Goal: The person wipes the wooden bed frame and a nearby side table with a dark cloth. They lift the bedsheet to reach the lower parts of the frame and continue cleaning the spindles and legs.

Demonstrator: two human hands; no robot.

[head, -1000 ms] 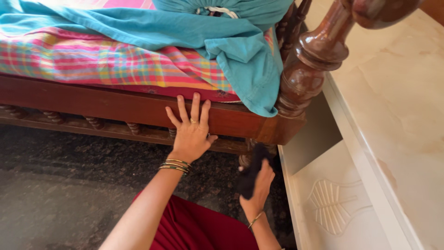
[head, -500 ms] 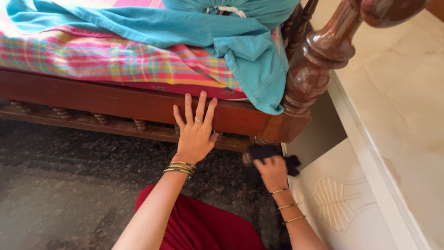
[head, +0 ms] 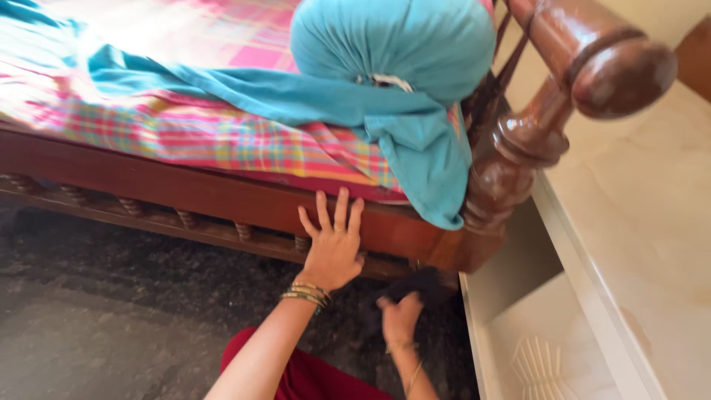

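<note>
My left hand (head: 332,247) lies flat with fingers spread against the dark wooden side rail (head: 222,204) of the bed. My right hand (head: 400,318) is lower, near the floor under the rail's corner, closed on a dark cloth (head: 422,285) that is blurred. A carved bedpost (head: 529,133) rises just right of both hands. On the bed lie a pink checked sheet (head: 244,144) and a turquoise cloth (head: 326,100) draped over the edge, with a turquoise bolster (head: 392,44) above.
A dark speckled stone floor (head: 111,318) spreads to the left. A white cabinet wall (head: 578,296) with a fan-shaped relief stands at the right, close to the bedpost. My red garment (head: 296,378) shows at the bottom.
The view has closed in on the bed. My right hand carried the dark cloth from beside my knee up under the rail's corner. My left hand stayed on the rail.
</note>
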